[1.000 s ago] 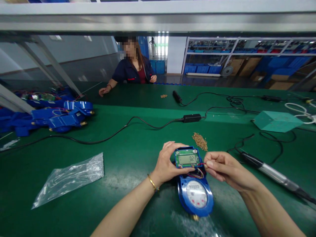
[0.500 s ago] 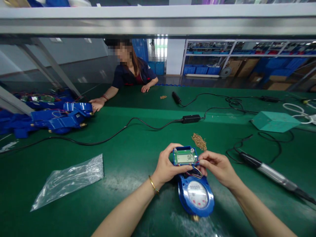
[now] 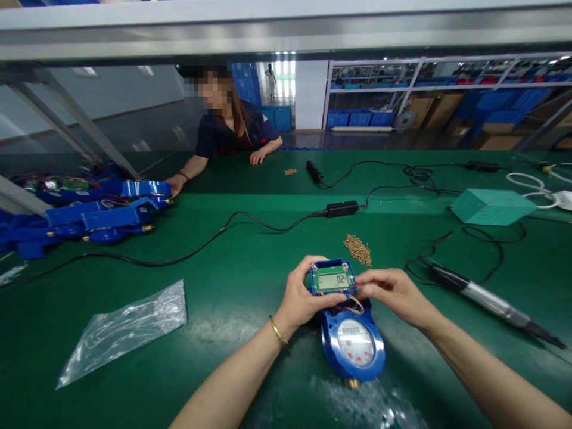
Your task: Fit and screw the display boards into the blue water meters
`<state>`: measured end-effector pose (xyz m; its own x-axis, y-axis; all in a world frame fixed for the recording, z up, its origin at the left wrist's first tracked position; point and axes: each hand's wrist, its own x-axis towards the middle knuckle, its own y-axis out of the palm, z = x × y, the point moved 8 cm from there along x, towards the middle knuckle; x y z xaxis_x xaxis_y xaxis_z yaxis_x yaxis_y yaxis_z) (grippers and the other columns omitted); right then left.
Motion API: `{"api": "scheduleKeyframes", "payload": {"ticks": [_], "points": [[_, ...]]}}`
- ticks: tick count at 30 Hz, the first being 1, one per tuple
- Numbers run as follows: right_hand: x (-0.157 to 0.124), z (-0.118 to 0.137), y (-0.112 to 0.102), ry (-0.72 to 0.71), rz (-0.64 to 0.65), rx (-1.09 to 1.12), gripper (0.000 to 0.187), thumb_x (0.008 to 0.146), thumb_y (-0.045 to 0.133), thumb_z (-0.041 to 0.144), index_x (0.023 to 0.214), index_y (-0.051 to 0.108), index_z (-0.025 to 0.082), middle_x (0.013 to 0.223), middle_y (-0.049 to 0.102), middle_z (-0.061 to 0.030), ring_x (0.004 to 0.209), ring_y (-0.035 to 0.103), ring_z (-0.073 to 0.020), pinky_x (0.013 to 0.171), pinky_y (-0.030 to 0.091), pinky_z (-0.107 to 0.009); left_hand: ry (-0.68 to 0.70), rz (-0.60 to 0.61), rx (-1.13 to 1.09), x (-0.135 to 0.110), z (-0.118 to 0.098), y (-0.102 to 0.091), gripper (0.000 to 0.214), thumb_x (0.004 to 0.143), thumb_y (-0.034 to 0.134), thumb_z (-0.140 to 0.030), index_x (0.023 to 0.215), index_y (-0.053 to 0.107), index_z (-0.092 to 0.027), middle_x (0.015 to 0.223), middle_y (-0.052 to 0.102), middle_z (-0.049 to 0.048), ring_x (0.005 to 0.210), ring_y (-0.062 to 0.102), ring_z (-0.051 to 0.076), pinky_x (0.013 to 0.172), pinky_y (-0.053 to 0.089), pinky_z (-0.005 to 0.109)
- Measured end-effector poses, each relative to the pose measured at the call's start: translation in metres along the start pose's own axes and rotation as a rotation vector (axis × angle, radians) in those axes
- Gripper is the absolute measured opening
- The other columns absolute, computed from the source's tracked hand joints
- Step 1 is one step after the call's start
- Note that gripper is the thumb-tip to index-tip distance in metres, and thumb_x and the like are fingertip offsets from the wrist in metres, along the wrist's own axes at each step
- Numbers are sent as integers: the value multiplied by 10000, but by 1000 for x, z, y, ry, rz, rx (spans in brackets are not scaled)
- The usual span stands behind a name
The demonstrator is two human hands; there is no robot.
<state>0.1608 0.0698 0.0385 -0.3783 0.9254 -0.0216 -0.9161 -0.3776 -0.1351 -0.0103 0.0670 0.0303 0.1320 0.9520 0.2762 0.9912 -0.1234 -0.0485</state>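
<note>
The meter (image 3: 353,348) has a glossy blue plastic housing and a clear, shiny dial window. The circuit board (image 3: 333,279) is matt green with a grey, glassy display. A smooth green mat with a faint sheen covers the bench (image 3: 250,262). The bag (image 3: 125,328) is clear, crinkled, shiny film. The screws (image 3: 357,249) look brassy, and the screwdriver (image 3: 487,301) has a bright metal barrel.

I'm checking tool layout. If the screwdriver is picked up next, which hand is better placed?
The right hand, probably: both hands hold the display board, but the screwdriver lies on its side of the meter, far from the left hand.
</note>
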Motion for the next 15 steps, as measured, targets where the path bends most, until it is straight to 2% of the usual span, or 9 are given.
{"api": "scheduleKeyframes", "payload": {"ticks": [3, 7, 12, 15], "points": [[-4, 0, 0, -56, 15, -11, 386, 594, 888, 457, 872, 781, 211, 850, 758, -71, 771, 731, -249, 718, 593, -358, -27, -4, -24, 0, 2, 0, 632, 568, 899, -444, 1068, 622, -176, 1012, 683, 52, 926, 655, 218, 833, 519, 297], [-4, 5, -2, -171, -24, -85, 153, 736, 814, 370, 772, 793, 223, 721, 735, -51, 665, 696, -211, 668, 560, -327, -42, 14, -55, 1, 4, 2, 625, 557, 910, -405, 1064, 621, -178, 1009, 684, 43, 920, 649, 204, 823, 512, 275], [5, 15, -4, -303, -45, -127, 303, 736, 784, 527, 676, 792, 230, 732, 678, -77, 712, 629, -200, 665, 515, -324, -32, 45, -52, 1, 2, 4, 631, 542, 919, -399, 1059, 631, -179, 1010, 686, 38, 921, 640, 198, 835, 497, 270], [7, 17, -4, -310, -44, -145, 307, 745, 781, 510, 653, 778, 217, 680, 644, -62, 654, 595, -170, 605, 492, -288, -29, 57, -54, 1, 1, 5, 637, 533, 921, -407, 1054, 635, -180, 1019, 680, 39, 934, 636, 200, 853, 492, 276]]}}
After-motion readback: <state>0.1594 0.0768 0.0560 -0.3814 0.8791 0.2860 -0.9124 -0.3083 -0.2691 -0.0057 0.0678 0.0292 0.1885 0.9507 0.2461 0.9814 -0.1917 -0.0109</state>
